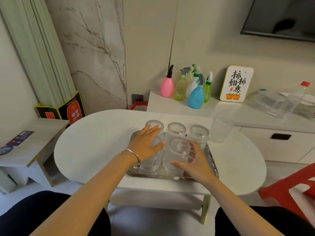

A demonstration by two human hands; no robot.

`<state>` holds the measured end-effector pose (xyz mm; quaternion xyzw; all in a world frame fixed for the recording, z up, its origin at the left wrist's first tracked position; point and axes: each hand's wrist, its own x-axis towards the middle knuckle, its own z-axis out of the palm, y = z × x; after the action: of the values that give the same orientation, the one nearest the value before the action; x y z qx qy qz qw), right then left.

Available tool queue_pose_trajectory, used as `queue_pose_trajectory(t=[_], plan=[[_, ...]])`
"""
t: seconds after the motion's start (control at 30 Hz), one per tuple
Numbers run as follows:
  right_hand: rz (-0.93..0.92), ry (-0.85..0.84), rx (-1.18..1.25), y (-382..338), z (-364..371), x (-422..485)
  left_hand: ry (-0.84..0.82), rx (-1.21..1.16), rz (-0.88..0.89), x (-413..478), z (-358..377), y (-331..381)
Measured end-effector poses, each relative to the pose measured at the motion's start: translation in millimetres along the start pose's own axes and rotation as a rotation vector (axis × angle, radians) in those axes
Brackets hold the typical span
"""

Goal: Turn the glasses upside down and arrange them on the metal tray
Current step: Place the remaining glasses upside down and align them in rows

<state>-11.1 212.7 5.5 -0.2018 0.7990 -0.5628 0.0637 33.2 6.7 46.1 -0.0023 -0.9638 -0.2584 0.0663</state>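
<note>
A metal tray [213, 165] lies on the white oval table [95, 143]. Several ribbed clear glasses stand upside down on it. A front-left glass [150, 163] sits under my left hand [146, 143], which rests flat over its top with fingers spread. My right hand [196, 160] curls around the right side of the front-middle glass [177, 155]. Behind stand a back-left glass [154, 125], a back-middle glass [175, 132] and a back-right glass [198, 134]. One more glass [219, 129] stands upright on the table, right of the tray.
A white cabinet behind the table carries several spray bottles [196, 94], a small sign [236, 83], a clear plastic box [265, 103] and a water bottle [293, 99]. A red stool [288, 186] stands at the right. A low side table [25, 149] is at the left.
</note>
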Motion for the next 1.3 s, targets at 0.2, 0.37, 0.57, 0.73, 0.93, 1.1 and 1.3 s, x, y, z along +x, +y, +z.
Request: queue_pose_trajectory(t=[0.2,0.37,0.57,0.73,0.93,1.1,1.3], plan=[[0.010,-0.008,0.003,3.7,1.8,4.0,0.023,-0.001,0.002,1.2,2.3,-1.5],[0.015,-0.029,-0.003,3.0,2.9,3.2,0.006,-0.020,-0.002,2.4,1.2,-1.5],[-0.019,-0.107,0.011,-13.1,-20.1,2.0,0.053,-0.033,0.023,10.6,-7.3,-0.2],[-0.107,0.085,0.062,-39.0,-85.7,29.3,-0.005,-0.067,0.031,45.1,-15.6,16.4],[0.118,0.219,-0.198,-18.0,-147.5,98.6,-0.184,-0.062,0.022,101.9,-5.3,45.6],[0.255,0.170,-0.364,7.6,-162.4,134.6,-0.308,-0.078,0.062,132.4,13.3,64.2],[0.225,0.203,-0.362,22.3,-155.2,150.4,-0.366,-0.090,0.099,144.6,26.3,71.3]])
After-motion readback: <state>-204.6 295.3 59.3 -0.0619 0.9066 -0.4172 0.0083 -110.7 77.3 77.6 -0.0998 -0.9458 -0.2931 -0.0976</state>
